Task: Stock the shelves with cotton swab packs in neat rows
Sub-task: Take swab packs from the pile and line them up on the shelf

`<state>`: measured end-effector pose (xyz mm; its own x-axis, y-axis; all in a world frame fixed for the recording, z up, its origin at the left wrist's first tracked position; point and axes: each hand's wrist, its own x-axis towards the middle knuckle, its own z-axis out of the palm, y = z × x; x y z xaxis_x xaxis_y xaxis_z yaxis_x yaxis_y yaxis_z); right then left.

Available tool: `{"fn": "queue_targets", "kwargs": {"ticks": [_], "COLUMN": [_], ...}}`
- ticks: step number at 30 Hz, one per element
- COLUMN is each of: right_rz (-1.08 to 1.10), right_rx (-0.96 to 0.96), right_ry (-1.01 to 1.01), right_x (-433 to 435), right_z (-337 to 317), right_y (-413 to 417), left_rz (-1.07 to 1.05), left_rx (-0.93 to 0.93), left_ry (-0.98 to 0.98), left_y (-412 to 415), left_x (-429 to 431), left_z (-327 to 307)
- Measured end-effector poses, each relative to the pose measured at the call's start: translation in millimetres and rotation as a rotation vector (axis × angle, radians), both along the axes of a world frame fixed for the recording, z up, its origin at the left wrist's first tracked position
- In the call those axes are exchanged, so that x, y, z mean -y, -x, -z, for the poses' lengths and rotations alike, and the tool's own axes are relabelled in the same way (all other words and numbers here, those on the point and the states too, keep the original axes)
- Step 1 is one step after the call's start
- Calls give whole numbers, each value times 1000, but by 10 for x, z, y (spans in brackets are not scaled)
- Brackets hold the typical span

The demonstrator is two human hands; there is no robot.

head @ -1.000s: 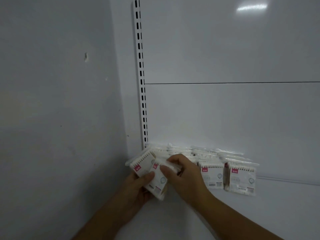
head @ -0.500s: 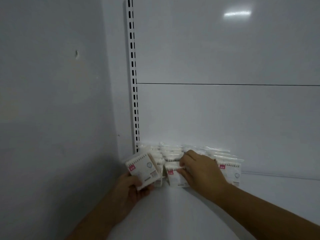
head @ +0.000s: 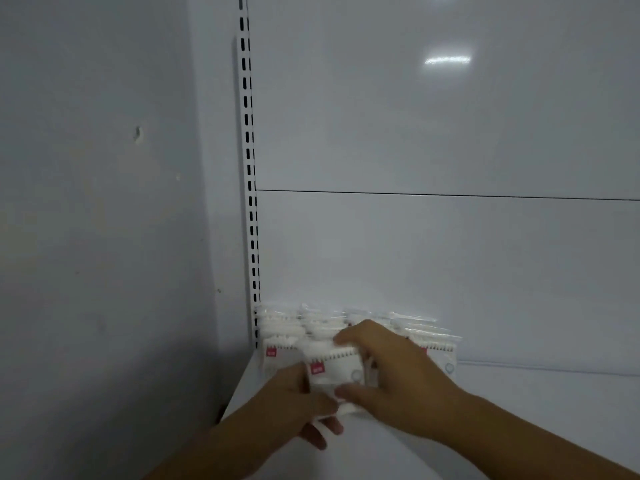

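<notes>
Since half a second earlier, both hands had met on one cotton swab pack (head: pixel 334 370) at the shelf's (head: pixel 519 403) back-left corner. The left hand (head: pixel 287 407) pinched its lower left, the right hand (head: pixel 391 375) clasped its right side, before the stocked rows (head: pixel 294 327).

Both hands on one swab pack (head: pixel 335 370) at the shelf (head: pixel 519 403) front: left hand (head: pixel 287 407) gripping its lower-left corner, right hand (head: pixel 398 372) pinching its right edge. More packs (head: pixel 287 327) behind it, against the back panel (head: pixel 415 254).
</notes>
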<state>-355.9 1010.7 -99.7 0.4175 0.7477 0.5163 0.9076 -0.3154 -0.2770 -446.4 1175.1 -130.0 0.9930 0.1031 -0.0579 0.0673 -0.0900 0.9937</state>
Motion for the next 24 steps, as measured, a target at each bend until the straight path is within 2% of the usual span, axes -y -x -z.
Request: {"fn": "queue_targets", "kwargs": {"ticks": [2, 4, 5, 6, 8, 10, 13, 16, 20, 24], "right_rz": [104, 226, 265, 289, 321, 334, 282, 309, 282, 326], "right_rx": [-22, -33, -44, -41, 6, 68, 211, 306, 316, 310], "right_ry": [-71, -55, -18, 28, 103, 142, 186, 203, 334, 399], "right_x": [198, 394, 449, 467, 422, 342, 268, 217, 128, 105], "right_z": [-25, -9, 19, 71, 209, 300, 318, 328, 478, 576], "right_y": [-163, -314, -368, -409, -475, -503, -493, -480, -537, -580], "left_rz": [-135, -374, -423, -414, -314, -299, -382, -370, -425, -424], "left_rx": [132, 401, 510, 532, 366, 272, 217, 251, 408, 358], "left_ry": [-274, -758, -1008, -1210, -1499, -1602, -1622, -1611, -1586, -1548], "left_y": [-57, -89, -129, -190, -339, -500, -584, -519, -499, -508], "left_x": [-3, -56, -73, -66, -27, -55, -156, -201, -211, -200], "left_z": [76, 130, 155, 179, 214, 307, 371, 349, 446, 411]}}
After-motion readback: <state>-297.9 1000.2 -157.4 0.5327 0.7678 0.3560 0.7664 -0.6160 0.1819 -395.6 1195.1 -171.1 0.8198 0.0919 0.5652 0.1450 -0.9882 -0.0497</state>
